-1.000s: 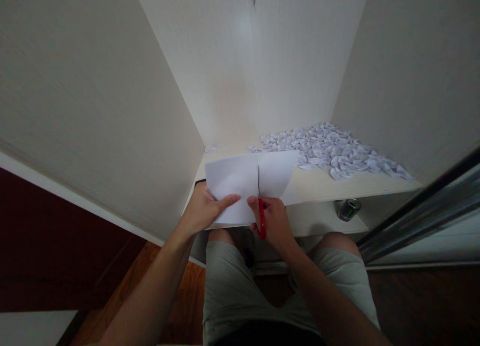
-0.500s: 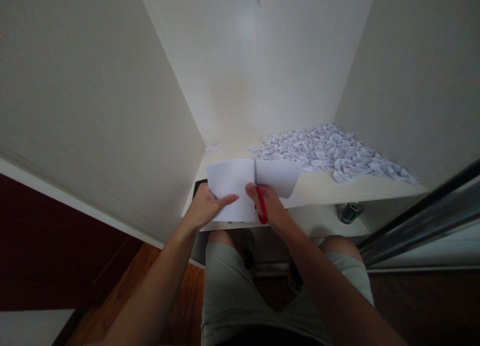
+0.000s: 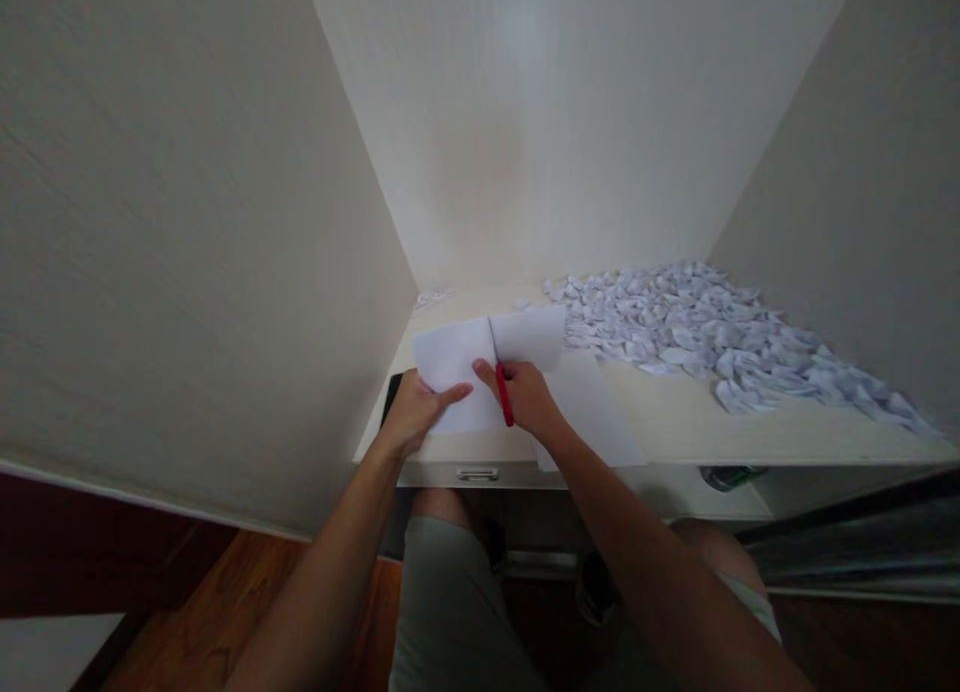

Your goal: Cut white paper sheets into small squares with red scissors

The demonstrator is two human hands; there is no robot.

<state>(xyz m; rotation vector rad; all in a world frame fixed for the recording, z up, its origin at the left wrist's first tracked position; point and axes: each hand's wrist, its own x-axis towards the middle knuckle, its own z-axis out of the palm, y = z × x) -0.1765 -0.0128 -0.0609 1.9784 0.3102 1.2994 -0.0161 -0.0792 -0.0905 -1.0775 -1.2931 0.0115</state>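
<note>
I hold a white sheet of paper (image 3: 454, 360) over the front of a pale shelf (image 3: 675, 417). My left hand (image 3: 416, 412) pinches the sheet's left part, thumb on top. In my right hand (image 3: 525, 397) are red-handled scissors (image 3: 504, 397), the fingers closed through the handles. The blades run up the middle of the sheet along a cut that reaches its far edge. The right part of the sheet (image 3: 532, 334) hangs past the scissors. Another white sheet (image 3: 592, 412) lies flat on the shelf under my right wrist.
A wide heap of small folded paper pieces (image 3: 712, 337) covers the shelf's right and back. A few scraps (image 3: 433, 296) lie in the back left corner. A dark flat object (image 3: 391, 397) sits at the shelf's left edge. A can (image 3: 724, 477) lies below the shelf.
The scissors have travelled up the sheet, and the cut now reaches its far edge. Both hands and the paper have moved forward over the shelf. The camera has tilted down and closer.
</note>
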